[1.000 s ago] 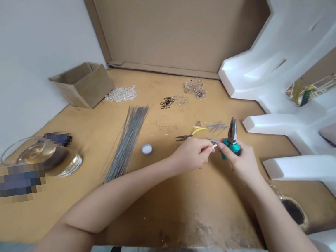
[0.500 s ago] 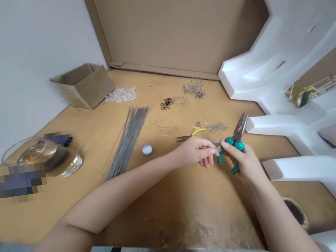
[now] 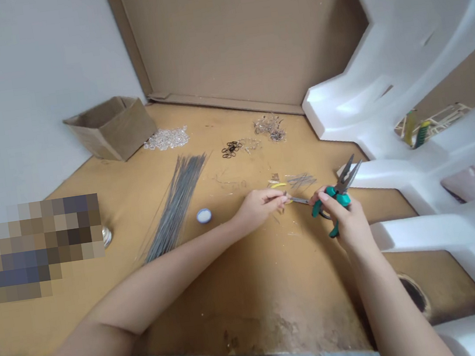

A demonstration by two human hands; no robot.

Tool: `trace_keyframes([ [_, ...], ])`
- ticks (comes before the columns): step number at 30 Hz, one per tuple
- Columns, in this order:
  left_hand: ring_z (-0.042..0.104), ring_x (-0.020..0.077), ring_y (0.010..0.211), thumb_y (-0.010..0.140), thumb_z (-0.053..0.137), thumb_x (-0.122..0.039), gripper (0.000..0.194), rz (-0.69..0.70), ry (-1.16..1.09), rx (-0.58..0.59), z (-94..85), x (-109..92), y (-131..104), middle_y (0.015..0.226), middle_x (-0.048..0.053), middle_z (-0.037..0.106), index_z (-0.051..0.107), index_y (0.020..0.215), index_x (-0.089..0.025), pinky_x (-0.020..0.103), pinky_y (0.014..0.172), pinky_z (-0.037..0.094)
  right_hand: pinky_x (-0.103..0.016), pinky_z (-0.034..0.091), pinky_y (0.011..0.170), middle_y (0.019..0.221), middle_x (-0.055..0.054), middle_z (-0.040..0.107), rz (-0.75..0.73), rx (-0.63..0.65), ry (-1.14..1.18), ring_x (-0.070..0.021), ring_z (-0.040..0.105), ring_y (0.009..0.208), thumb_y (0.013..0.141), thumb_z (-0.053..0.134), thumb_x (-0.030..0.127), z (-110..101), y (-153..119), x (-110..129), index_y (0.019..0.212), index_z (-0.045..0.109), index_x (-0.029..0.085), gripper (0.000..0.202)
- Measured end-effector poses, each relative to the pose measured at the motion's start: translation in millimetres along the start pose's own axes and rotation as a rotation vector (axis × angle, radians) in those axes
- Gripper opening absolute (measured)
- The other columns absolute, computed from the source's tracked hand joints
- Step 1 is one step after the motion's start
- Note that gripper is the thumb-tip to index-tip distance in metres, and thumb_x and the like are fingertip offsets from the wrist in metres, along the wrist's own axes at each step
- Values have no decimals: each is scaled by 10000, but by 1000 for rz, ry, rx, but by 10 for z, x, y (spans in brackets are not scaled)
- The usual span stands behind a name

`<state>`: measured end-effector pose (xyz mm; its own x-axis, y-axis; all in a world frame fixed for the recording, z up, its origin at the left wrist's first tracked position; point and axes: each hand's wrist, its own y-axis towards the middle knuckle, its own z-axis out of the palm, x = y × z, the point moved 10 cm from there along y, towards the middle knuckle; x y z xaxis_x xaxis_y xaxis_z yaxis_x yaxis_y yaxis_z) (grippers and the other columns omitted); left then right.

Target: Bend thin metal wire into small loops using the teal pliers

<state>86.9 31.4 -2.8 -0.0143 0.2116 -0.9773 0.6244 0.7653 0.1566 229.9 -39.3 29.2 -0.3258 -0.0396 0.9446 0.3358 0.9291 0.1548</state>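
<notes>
Held in my right hand [image 3: 349,221] are long-nose pliers [image 3: 337,193] with teal handles, their grey jaws parted and pointing up and away. My left hand [image 3: 261,207] is pinched closed to its left; whatever lies at its fingertips is too small to name. Between the hands shows a narrow grey blade-like piece [image 3: 300,200]; I cannot tell whether it is held or lies on the table. Behind my left fingers is a yellow handle [image 3: 278,184] of another tool, mostly hidden. Short grey wires [image 3: 302,180] lie just beyond.
A bundle of long grey wires [image 3: 179,204] lies left of centre, near a small white-and-blue lid [image 3: 203,216]. Farther back are clear beads [image 3: 168,138], black rings [image 3: 231,149], metal bits [image 3: 270,126] and a cardboard box [image 3: 111,131]. White moulded foam [image 3: 400,173] borders the right.
My hands have drawn apart: the left has moved left, away from the right hand's fingertips. The pliers stay in my right hand. The whole view has shifted slightly.
</notes>
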Motion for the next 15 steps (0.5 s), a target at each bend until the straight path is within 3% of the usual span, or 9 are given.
trace_keyframes([
  [3, 579, 120, 703, 775, 517, -333, 240, -57, 119, 32, 75, 169, -5, 724, 21, 657, 664, 762, -144, 214, 669, 447, -292, 421, 698, 784, -34, 602, -10, 0, 2, -169, 541, 727, 787, 527, 398, -8, 15, -5, 799, 559, 181, 219],
  [5, 581, 123, 719, 769, 522, -342, 240, -45, 146, 24, 50, 129, 7, 728, 15, 659, 662, 747, -148, 216, 683, 446, -292, 424, 690, 774, -31, 602, -8, -5, -2, -170, 542, 726, 788, 526, 395, -34, 20, -7, 815, 555, 180, 219],
  [9, 591, 133, 750, 737, 560, -369, 254, -33, 55, -88, -300, -172, 82, 802, 40, 669, 650, 800, -140, 233, 703, 451, -293, 426, 648, 734, -20, 599, -50, 41, -214, -170, 541, 665, 768, 545, 373, -19, -29, 105, 852, 565, 179, 212],
  [12, 583, 131, 715, 728, 563, -392, 298, -20, 46, -214, -679, -433, 177, 819, 78, 661, 619, 834, -119, 243, 686, 452, -302, 418, 701, 827, -42, 624, -221, 285, -482, -189, 555, 750, 754, 546, 281, 329, -192, 299, 889, 600, 196, 168],
  [13, 572, 125, 678, 734, 550, -393, 299, -23, 84, -203, -728, -490, 234, 794, 78, 655, 610, 825, -115, 239, 663, 448, -307, 411, 729, 860, -52, 628, -278, 357, -548, -198, 554, 793, 746, 544, 249, 459, -269, 343, 900, 606, 199, 173],
  [15, 544, 114, 626, 754, 509, -364, 267, -24, 297, -72, -652, -554, 400, 713, 60, 635, 600, 759, -114, 223, 630, 424, -299, 402, 736, 860, -63, 624, -337, 456, -661, -204, 546, 822, 736, 530, 208, 680, -405, 353, 875, 610, 196, 160],
])
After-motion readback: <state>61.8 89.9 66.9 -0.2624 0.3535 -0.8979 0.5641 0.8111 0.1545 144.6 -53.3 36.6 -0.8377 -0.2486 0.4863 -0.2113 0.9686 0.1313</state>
